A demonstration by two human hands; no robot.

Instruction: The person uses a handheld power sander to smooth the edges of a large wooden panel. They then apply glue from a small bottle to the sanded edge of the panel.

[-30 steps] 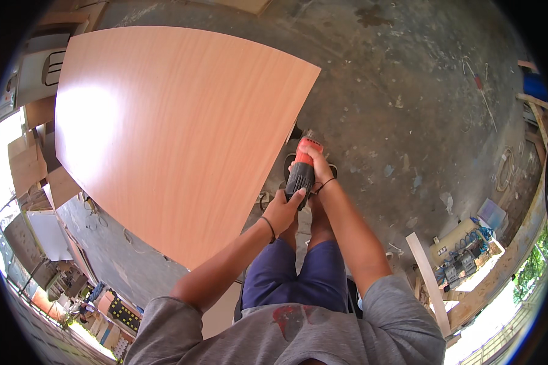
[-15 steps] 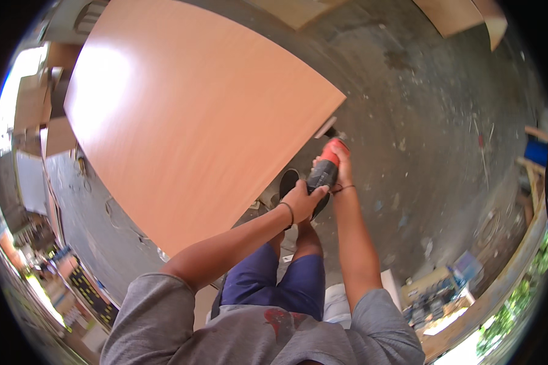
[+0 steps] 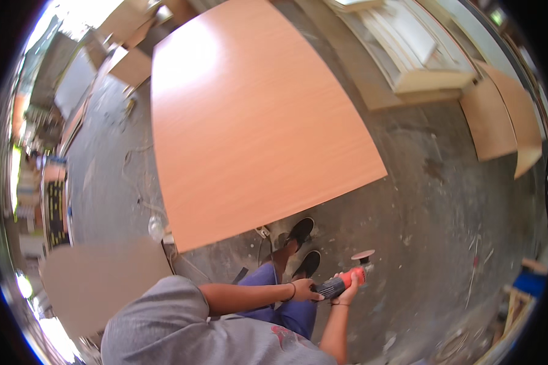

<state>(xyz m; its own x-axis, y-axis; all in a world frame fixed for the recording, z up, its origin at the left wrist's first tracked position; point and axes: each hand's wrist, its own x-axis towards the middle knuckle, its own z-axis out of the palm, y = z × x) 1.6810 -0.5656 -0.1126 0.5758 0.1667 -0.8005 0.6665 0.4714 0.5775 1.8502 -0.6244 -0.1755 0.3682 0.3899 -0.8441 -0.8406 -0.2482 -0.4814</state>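
A red and black angle grinder (image 3: pixel 332 287) with a flat round disc (image 3: pixel 363 254) is held in front of my legs. My left hand (image 3: pixel 304 291) is closed round its black rear end. My right hand (image 3: pixel 347 293) grips the red front part, just behind the disc. Beyond the grinder lies a large wood-grain panel (image 3: pixel 256 134), orange-brown, with light glaring off its far left part. The disc is apart from the panel, to the right of its near edge.
My feet, in dark shoes (image 3: pixel 301 231), stand by the panel's near edge, close to a cable plug (image 3: pixel 262 232). A brown board (image 3: pixel 103 283) lies at the lower left. Stacked pale boards (image 3: pixel 435 82) and curved thin sheets (image 3: pixel 490 118) occupy the far right.
The grinder, held by both hands, has moved away from the panel's edge. My view has turned, bringing the stacked boards on the far right and the lower-left board into sight.
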